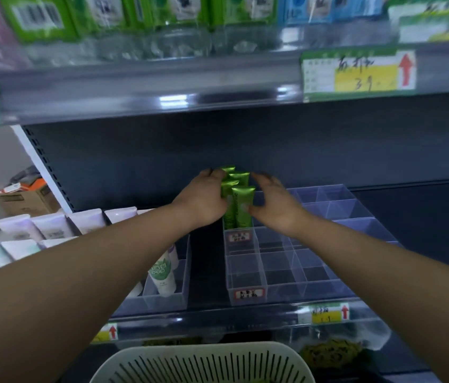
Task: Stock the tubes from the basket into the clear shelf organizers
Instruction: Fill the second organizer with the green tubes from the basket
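Several green tubes point(241, 205) stand upright in the back cells of the left column of a clear shelf organizer point(278, 272). My left hand point(204, 200) wraps its fingers around the left side of the tubes. My right hand point(275, 203) lies against their right side, fingers spread and relaxed, thumb touching the front tube. A pale slotted basket point(204, 363) sits at the bottom edge of the view; its contents are hidden.
A second clear organizer point(179, 272) on the left holds a white and green tube point(162, 275). White tubes point(52, 228) lie in rows further left. A cardboard box point(27, 200) stands beyond the shelf's end. The upper shelf edge point(162, 89) overhangs above.
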The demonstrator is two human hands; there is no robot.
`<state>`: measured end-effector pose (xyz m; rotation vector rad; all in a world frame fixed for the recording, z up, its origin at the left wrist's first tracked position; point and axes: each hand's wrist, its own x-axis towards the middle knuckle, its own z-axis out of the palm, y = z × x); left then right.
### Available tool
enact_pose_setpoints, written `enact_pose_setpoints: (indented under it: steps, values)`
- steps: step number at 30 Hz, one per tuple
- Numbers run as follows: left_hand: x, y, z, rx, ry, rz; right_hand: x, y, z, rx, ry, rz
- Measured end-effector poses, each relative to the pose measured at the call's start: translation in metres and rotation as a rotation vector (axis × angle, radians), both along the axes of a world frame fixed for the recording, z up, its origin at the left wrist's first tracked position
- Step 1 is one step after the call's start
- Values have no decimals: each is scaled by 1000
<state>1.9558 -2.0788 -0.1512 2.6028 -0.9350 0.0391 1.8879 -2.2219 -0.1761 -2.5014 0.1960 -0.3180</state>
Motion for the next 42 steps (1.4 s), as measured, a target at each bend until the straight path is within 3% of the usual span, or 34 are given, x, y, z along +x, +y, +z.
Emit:
enact_pose_setpoints:
  steps: [9, 19, 30, 42]
  values:
    - [-56, 34, 5, 213, -195, -64, -56, 36, 15, -292, 120, 27]
    - [-126, 78, -4, 237, -137, -31, -121, 76, 6, -309, 194, 83]
    - [-174, 117, -65, 219, -8, -66, -178, 115, -59, -186, 311, 151]
    - [-183, 148, -161, 284, 368, -3, -193, 132, -144, -73, 588, 190]
